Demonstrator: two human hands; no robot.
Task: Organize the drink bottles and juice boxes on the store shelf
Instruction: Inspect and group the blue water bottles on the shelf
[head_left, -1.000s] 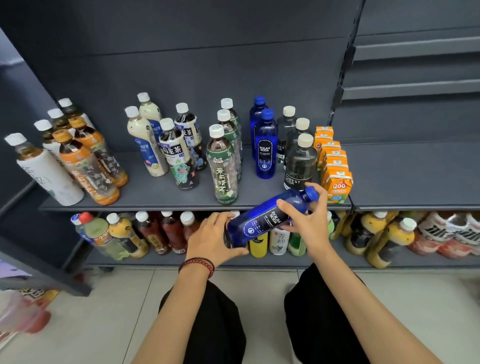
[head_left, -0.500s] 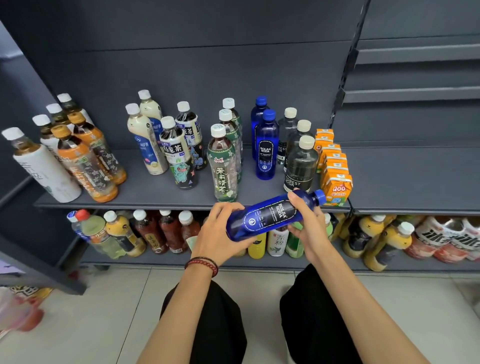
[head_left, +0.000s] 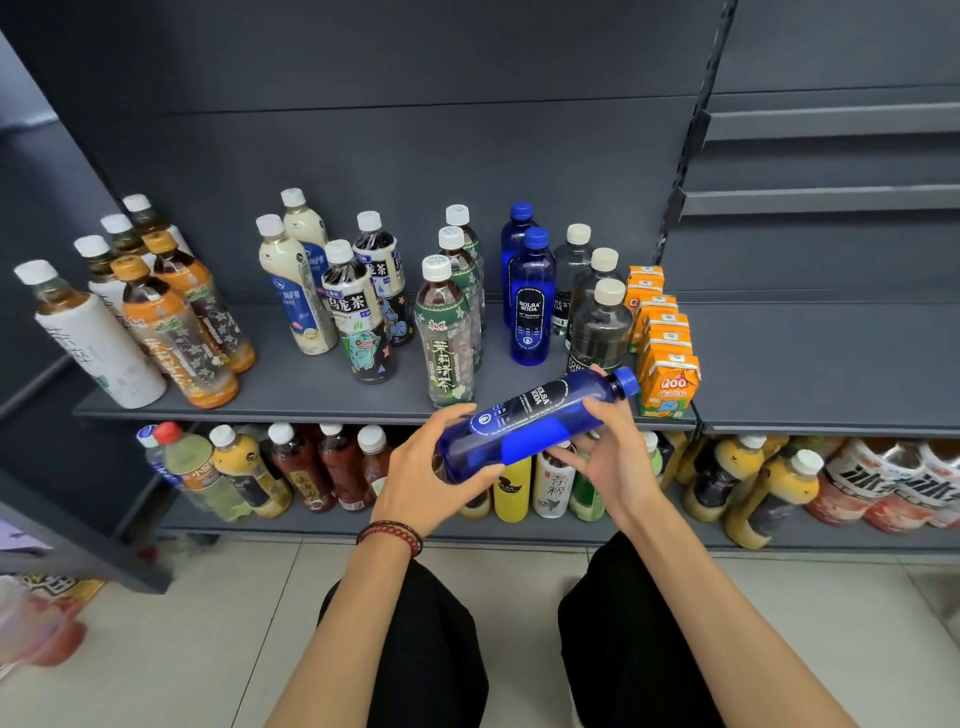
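Cobalt-blue bottle (head_left: 530, 418) with black label, orange juice boxes (head_left: 667, 376), dark grey shelf (head_left: 280, 387), red bead bracelet (head_left: 392, 535)

"BOLSA SODA" — blue bottle (head_left: 530, 415)

1. White-labelled, white-capped tea bottles (head_left: 104, 353): four.
2. Orange-capped amber tea bottles (head_left: 171, 338): two.
3. Cream milk-tea bottles (head_left: 296, 296): two.
4. Cartoon-labelled dark tea bottles (head_left: 363, 332): two.
5. Green-labelled tea bottles (head_left: 447, 338): three.
6. Blue plastic soda bottles (head_left: 530, 312): three.
7. Clear cream-capped soda bottles (head_left: 597, 327): three.
8. Orange juice boxes (head_left: 670, 382): five or six.
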